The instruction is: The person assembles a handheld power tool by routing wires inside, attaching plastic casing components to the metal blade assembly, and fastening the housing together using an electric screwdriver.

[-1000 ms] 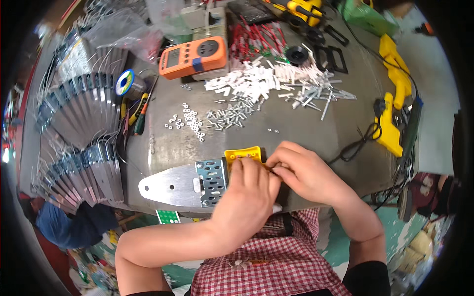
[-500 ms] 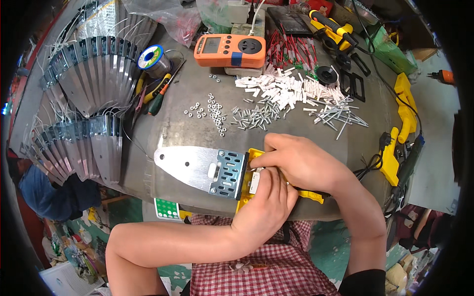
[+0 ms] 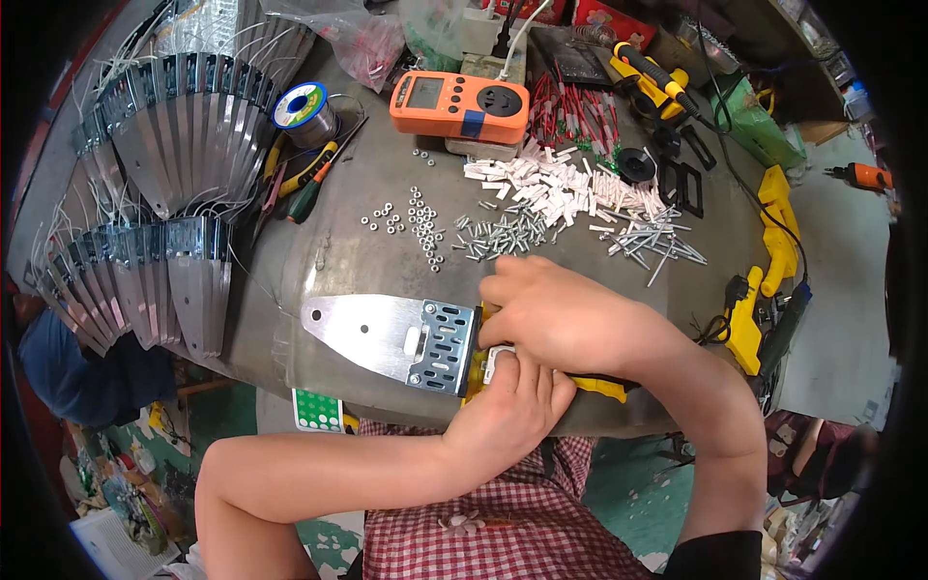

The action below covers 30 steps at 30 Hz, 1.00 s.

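Note:
A yellow plastic housing (image 3: pixel 605 389) lies at the table's front edge, mostly hidden under my hands. From its black-rimmed end a flat, tapered metal plate (image 3: pixel 365 333) with a slotted steel bracket (image 3: pixel 445 346) points left. My left hand (image 3: pixel 505 404) is closed, its fingers curled over the housing beside a small white part (image 3: pixel 497 362) inside it. Over the far side of the housing, my right hand (image 3: pixel 556 311) bends down with its fingers drawn in near the black rim. Whatever its fingertips pinch is hidden.
Beyond the hands lie loose screws (image 3: pixel 503 232), small nuts (image 3: pixel 425 217), white sleeves (image 3: pixel 551 179) and long pins (image 3: pixel 662 242). An orange meter (image 3: pixel 459 104) stands behind them. Finished-looking metal plates (image 3: pixel 184 135), a solder spool (image 3: pixel 302 106) and pliers (image 3: pixel 314 174) are at left; yellow housings (image 3: pixel 742 324) at right.
My right hand has shifted left and a little away from me, closer to the black rim, its index finger more bent. The left hand stays on the housing. The whole view has turned slightly.

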### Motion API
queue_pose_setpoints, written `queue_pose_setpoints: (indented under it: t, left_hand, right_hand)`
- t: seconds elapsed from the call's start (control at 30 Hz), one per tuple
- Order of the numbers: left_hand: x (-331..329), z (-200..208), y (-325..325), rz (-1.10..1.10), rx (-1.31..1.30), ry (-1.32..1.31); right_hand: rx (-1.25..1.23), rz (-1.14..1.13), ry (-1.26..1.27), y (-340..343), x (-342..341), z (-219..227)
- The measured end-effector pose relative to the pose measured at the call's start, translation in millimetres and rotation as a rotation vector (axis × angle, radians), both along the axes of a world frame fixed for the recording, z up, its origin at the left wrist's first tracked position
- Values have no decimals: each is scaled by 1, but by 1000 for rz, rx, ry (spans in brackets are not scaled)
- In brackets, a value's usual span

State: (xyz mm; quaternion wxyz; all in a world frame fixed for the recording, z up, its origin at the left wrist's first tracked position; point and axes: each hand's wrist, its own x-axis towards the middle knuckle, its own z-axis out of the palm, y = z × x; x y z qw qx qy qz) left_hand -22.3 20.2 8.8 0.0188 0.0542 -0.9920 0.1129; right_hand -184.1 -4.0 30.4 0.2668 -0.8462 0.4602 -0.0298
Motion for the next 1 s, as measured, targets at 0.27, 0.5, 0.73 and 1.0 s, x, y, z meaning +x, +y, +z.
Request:
queue_pose_setpoints:
  t: [0.27,0.5,0.73,1.0]
  left_hand:
    - [-4,-5,2,28,-97,85]
    - [0,-17,10,92,213,-18]
    - [4,3,-4,16,148,-72]
    - [-4,6,-7,-65,7,-115]
  right_hand:
    - [82,-37,-215,9,-11,7]
    - [15,14,-1,7,-7,2]
    - [-334,-931,154,111,-130,22]
    - [-126,-1223,380,252,-187,-17]
